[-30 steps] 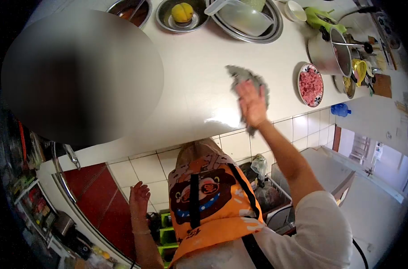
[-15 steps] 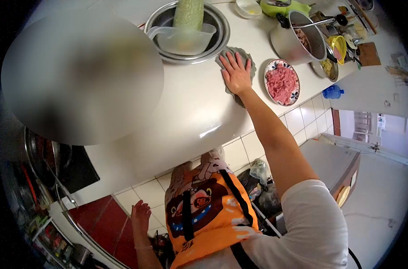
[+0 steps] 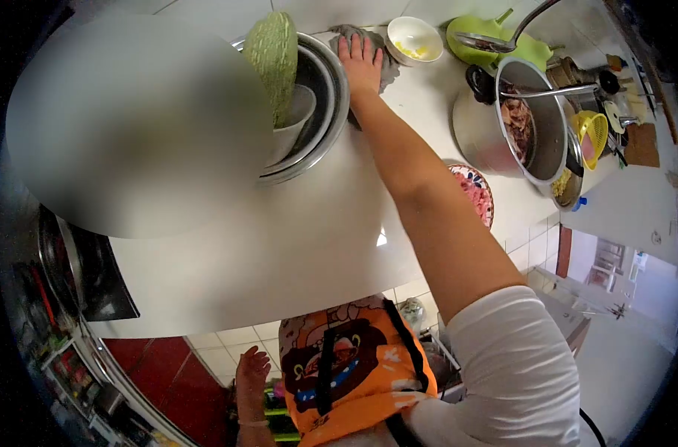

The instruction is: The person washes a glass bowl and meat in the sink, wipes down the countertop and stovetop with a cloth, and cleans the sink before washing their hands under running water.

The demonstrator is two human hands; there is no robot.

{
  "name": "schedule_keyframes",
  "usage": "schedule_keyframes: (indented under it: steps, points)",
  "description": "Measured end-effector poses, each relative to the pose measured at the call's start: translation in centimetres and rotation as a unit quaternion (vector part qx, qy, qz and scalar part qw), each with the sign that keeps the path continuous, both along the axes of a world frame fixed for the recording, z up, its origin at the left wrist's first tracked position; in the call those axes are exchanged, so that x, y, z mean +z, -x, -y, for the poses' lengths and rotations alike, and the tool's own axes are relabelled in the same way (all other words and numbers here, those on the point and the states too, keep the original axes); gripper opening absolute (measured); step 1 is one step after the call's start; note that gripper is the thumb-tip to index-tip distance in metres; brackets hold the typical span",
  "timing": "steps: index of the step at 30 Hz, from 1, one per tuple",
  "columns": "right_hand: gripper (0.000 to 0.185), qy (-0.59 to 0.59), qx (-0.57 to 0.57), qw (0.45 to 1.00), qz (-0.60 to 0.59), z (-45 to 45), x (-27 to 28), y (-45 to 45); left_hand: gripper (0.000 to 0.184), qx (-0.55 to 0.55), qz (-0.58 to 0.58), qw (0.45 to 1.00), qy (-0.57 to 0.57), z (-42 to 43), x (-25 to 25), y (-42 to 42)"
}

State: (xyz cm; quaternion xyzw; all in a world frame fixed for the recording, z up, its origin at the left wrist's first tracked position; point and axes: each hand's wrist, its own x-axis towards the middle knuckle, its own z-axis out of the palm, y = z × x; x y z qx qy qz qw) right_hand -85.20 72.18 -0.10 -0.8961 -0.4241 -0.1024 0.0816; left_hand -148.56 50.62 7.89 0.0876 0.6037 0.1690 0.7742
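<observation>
My right hand point(image 3: 363, 73) lies on a grey cloth point(image 3: 388, 68) at the back of the counter, fingers stretched and pressing it down. The cloth sits between nested steel basins point(image 3: 342, 112) and a white bowl point(image 3: 415, 40) with yellow bits inside. A mottled green gourd point(image 3: 273, 63) and a translucent plastic container point(image 3: 298, 112) rest in the basins, partly covered by a blurred patch. My left hand point(image 3: 254, 365) hangs low by the orange apron point(image 3: 354, 365), away from the counter, fingers loosely apart and holding nothing.
Behind my right forearm shows part of a plate of minced meat point(image 3: 474, 195). A large metal pot point(image 3: 482, 123) with meat and a ladle handle stands to its right, near a green colander point(image 3: 477, 33) and yellow basket point(image 3: 592, 138). A dark hob point(image 3: 104, 276) is at left.
My right hand has slid the cloth from beside the meat plate to the back wall, between basins and bowl. My left hand stays low. The view has shifted.
</observation>
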Motion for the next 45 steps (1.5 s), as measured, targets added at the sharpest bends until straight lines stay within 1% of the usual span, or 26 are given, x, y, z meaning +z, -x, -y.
schedule_keyframes:
  steps: [1, 4, 8, 10, 12, 15, 16, 18, 19, 21, 22, 23, 24, 25, 26, 27, 28, 29, 30, 33, 36, 38, 40, 42, 44, 45]
  points:
    - [0.061, 0.001, 0.002, 1.0, -0.003, 0.0, -0.3, 0.2, 0.043, 0.018, 0.045, 0.999, 0.007, 0.8, -0.4, -0.3]
    - [0.058, -0.048, -0.055, 0.996, -0.055, 2.3, 0.7, 1.7, 0.043, 0.02, 0.046, 0.998, 0.024, 2.2, -0.3, -1.4]
    - [0.062, -0.014, -0.091, 0.995, -0.038, 7.1, 1.6, 4.1, 0.043, 0.001, 0.067, 0.998, -0.006, 2.3, -0.1, -1.7]
    - [0.064, 0.028, -0.148, 0.987, -0.06, 9.6, 2.9, 5.1, 0.043, -0.014, 0.059, 0.998, -0.01, 1.9, -0.1, -1.9]
    - [0.066, 0.019, -0.175, 0.981, -0.085, 11.7, 3.9, 7.0, 0.042, -0.028, 0.052, 0.998, -0.015, 1.3, 0.3, -2.9]
    - [0.066, 0.004, -0.208, 0.974, -0.086, 14.2, 3.8, 10.9, 0.039, -0.103, 0.064, 0.99, -0.068, -0.1, 0.8, -5.5]
    - [0.066, 0.003, -0.215, 0.973, -0.086, 15.1, 3.9, 12.3, 0.039, -0.152, 0.034, 0.983, -0.092, -0.7, 1.0, -7.1]
    - [0.065, -0.005, -0.203, 0.976, -0.081, 16.9, 3.8, 14.9, 0.039, -0.156, 0.172, 0.964, -0.128, -2.2, 2.5, -11.7]
    - [0.061, -0.011, -0.188, 0.978, -0.091, 18.1, 4.1, 16.2, 0.036, -0.139, 0.192, 0.958, -0.163, -2.4, 3.8, -15.0]
    - [0.059, -0.016, -0.157, 0.982, -0.106, 20.7, 3.9, 18.7, 0.03, -0.291, 0.124, 0.903, -0.292, -3.8, 3.7, -21.1]
    - [0.057, -0.019, -0.12, 0.985, -0.123, 21.9, 4.0, 19.6, 0.027, -0.241, 0.203, 0.898, -0.306, -3.8, 3.8, -24.9]
    - [0.057, -0.021, -0.127, 0.984, -0.122, 23.2, 4.4, 20.4, 0.027, -0.304, 0.165, 0.864, -0.365, -3.9, 4.3, -29.1]
    - [0.057, 0.03, -0.087, 0.987, -0.128, 24.5, 4.8, 21.0, 0.026, -0.341, 0.169, 0.81, -0.447, -3.7, 3.1, -33.0]
    - [0.056, 0.08, -0.048, 0.986, -0.135, 25.7, 5.1, 21.5, 0.027, -0.387, 0.121, 0.777, -0.482, -2.9, 1.6, -36.8]
    - [0.056, 0.079, -0.056, 0.986, -0.134, 26.6, 5.1, 21.9, 0.027, -0.428, 0.074, 0.738, -0.517, -2.3, 0.3, -39.7]
    - [0.051, 0.171, -0.013, 0.973, -0.157, 27.3, 5.1, 22.2, 0.027, -0.433, 0.079, 0.734, -0.517, -2.2, -0.3, -41.8]
    - [0.047, 0.261, 0.028, 0.948, -0.178, 28.2, 5.2, 22.2, 0.028, -0.541, -0.003, 0.649, -0.534, -1.9, -0.7, -43.8]
    - [0.047, 0.26, 0.017, 0.949, -0.176, 29.0, 5.8, 22.0, 0.03, -0.633, -0.084, 0.546, -0.542, -1.3, -1.0, -45.3]
    - [0.044, 0.21, 0.036, 0.959, -0.188, 29.8, 6.9, 21.9, 0.03, -0.637, -0.076, 0.54, -0.546, -1.1, -1.4, -46.0]
    - [0.039, 0.11, 0.052, 0.972, -0.201, 31.2, 6.9, 21.7, 0.03, -0.656, -0.094, 0.54, -0.519, -1.9, -2.6, -46.9]
    - [0.037, 0.044, 0.063, 0.974, -0.214, 31.6, 6.1, 21.3, 0.029, -0.614, -0.104, 0.509, -0.595, -1.9, -2.7, -46.6]
    - [0.037, -0.017, 0.116, 0.962, -0.246, 32.5, 5.9, 20.3, 0.03, -0.594, -0.098, 0.544, -0.584, -1.7, -2.1, -46.4]
    - [0.041, -0.049, 0.129, 0.947, -0.289, 34.4, 4.8, 18.7, 0.029, -0.588, -0.105, 0.54, -0.594, -1.7, -2.5, -46.0]
    - [0.044, -0.053, 0.161, 0.952, -0.256, 37.6, 6.1, 16.7, 0.029, -0.581, -0.114, 0.534, -0.604, -0.8, -1.2, -44.9]
    - [0.047, -0.028, 0.191, 0.952, -0.238, 39.6, 7.0, 13.9, 0.022, -0.494, -0.039, 0.739, -0.456, -0.5, 0.9, -43.4]
    - [0.045, -0.029, 0.19, 0.947, -0.258, 40.0, 6.5, 12.2, 0.022, -0.494, -0.046, 0.74, -0.455, -0.8, 0.5, -42.5]
